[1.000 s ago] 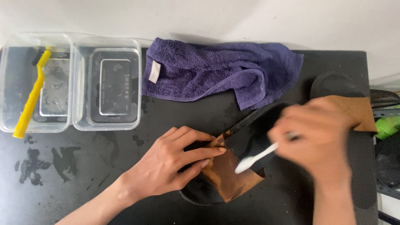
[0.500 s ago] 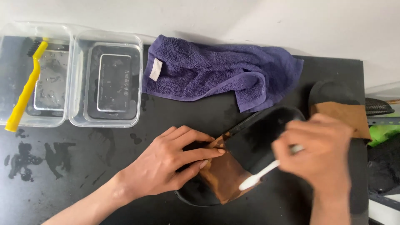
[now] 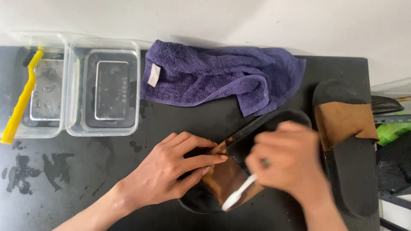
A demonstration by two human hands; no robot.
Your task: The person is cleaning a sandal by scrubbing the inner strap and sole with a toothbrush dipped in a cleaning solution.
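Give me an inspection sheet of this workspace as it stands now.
Surface: black table, wet splashes at its left.
Job's things: black sandal with wet brown strap; white toothbrush on the strap.
Clutter: second sandal at right; purple towel; two clear tubs, yellow brush in the left one.
Hands: left hand presses the sandal flat; right hand has a closed grip on the toothbrush.
Cables: nothing seen.
Surroundings: white wall; dark and green items at right edge, unclear.

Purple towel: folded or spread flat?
Neither: the purple towel lies bunched and creased on the black table, one corner doubled over.
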